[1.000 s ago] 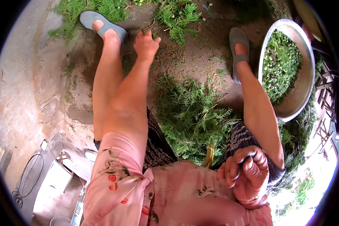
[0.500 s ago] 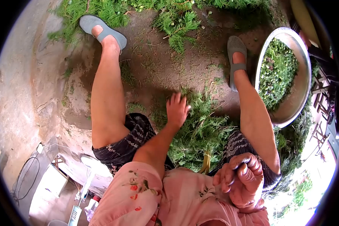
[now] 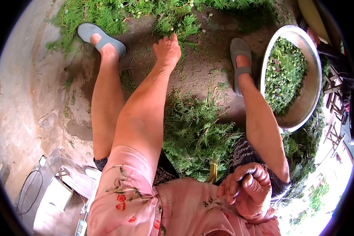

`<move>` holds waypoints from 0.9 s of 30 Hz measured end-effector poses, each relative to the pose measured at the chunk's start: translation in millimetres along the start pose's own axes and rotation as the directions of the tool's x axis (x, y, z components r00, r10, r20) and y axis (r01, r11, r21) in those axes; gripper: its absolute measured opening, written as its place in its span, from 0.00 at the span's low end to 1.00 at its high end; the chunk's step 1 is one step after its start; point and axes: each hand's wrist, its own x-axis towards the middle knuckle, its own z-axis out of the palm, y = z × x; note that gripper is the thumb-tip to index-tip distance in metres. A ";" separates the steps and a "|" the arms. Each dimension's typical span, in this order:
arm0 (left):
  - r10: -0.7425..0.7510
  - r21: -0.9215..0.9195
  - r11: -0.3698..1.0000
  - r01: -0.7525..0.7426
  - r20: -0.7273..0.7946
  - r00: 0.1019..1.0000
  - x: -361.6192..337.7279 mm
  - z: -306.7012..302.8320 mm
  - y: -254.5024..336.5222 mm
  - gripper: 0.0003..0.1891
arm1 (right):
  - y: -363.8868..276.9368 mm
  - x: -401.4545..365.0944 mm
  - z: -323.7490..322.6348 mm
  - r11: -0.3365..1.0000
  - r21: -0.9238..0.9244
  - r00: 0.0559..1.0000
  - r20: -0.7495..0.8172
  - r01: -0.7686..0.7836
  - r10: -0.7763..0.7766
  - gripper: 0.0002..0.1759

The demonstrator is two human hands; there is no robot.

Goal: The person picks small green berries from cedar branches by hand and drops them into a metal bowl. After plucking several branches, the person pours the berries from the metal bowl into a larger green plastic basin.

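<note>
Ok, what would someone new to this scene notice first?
The left hand, stretched far out to the green sprigs on the dirt at top centre. Next, the metal basin heaped with green pickings at the right, beside the right foot. In the middle lies a big pile of greenery, and the right hand is curled shut at the bottom right.

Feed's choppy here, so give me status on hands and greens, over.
Left hand out on far sprigs, grip unclear. Right hand fisted, held close. Branch pile in front, basin to the right. Nothing in the way.
</note>
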 end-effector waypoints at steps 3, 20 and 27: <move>0.001 0.057 0.998 -0.017 0.270 0.963 -19.3 17.6 -3.1 0.19 | 0.7 0.4 -0.8 1.000 0.009 1.000 0.023 0.009 -0.009 0.10; -0.143 -0.112 0.984 0.137 -0.049 0.988 -146.0 44.7 -15.2 0.14 | 1.1 -1.0 1.3 0.992 -0.121 0.999 -0.025 0.030 -0.033 0.10; -0.213 -0.307 0.939 0.154 -0.169 0.962 -14.9 23.3 -17.9 0.10 | -1.6 -1.6 -4.0 0.999 0.045 1.000 0.019 0.014 -0.015 0.11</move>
